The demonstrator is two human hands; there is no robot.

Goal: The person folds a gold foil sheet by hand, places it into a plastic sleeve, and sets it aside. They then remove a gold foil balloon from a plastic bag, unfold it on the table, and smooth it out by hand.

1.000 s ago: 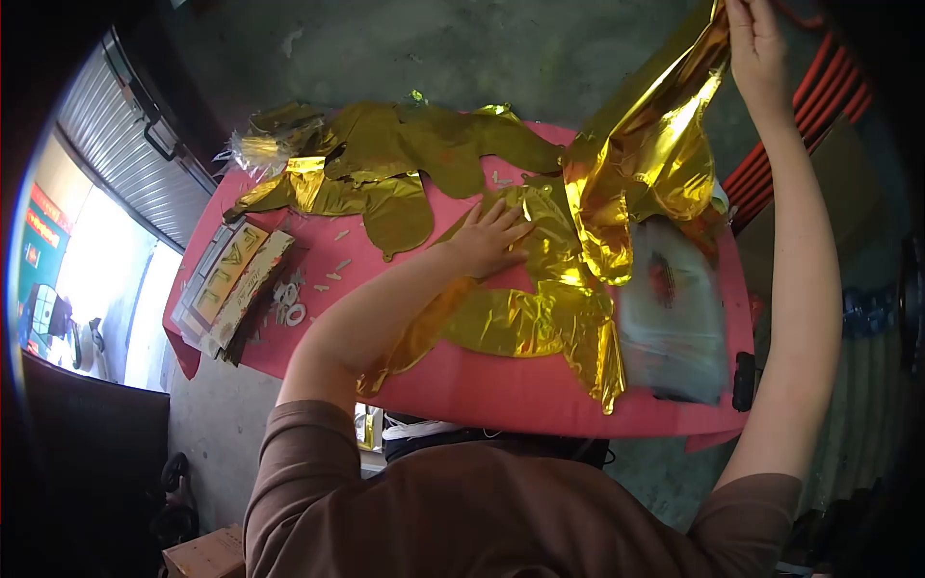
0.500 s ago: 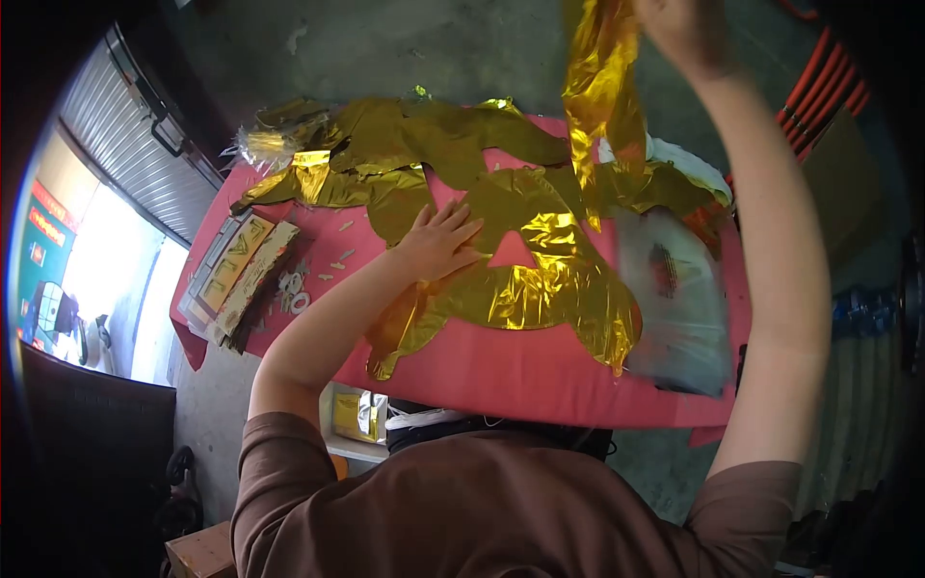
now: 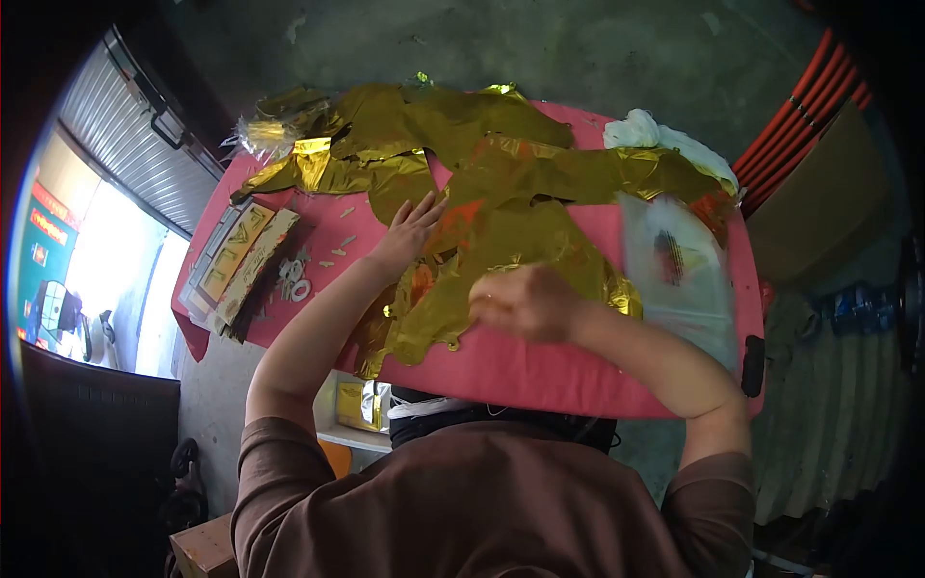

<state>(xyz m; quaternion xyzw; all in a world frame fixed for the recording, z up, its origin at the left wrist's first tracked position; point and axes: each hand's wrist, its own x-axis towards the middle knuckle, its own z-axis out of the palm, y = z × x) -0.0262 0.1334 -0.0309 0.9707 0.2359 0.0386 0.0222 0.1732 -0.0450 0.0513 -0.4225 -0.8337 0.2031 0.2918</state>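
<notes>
Grey concrete floor [image 3: 617, 63] surrounds a desk [image 3: 520, 376] draped in pink cloth, its far edge at 12 o'clock. Mid-desk lies a flat, crumpled, shiny gold foil shape [image 3: 568, 241]. It looks thin, light and soft, likely slippery and quick to crease; its outer edge, or the small round tab [image 3: 453, 344] at its 7 o'clock, seems the best place to take hold. At its 9 o'clock, the bare left hand [image 3: 409, 241] lies with fingers spread on the foil. At its 6 o'clock, the right hand [image 3: 520, 301] is curled over it, blurred; whether it pinches anything, I cannot tell. Further out on the desk are more gold foil pieces [image 3: 376, 111] at 11 o'clock, a white crumpled bundle [image 3: 631, 130] at 2, clear plastic bags [image 3: 689, 313] at 3 and a stack of printed cards [image 3: 236, 265] at 9.
</notes>
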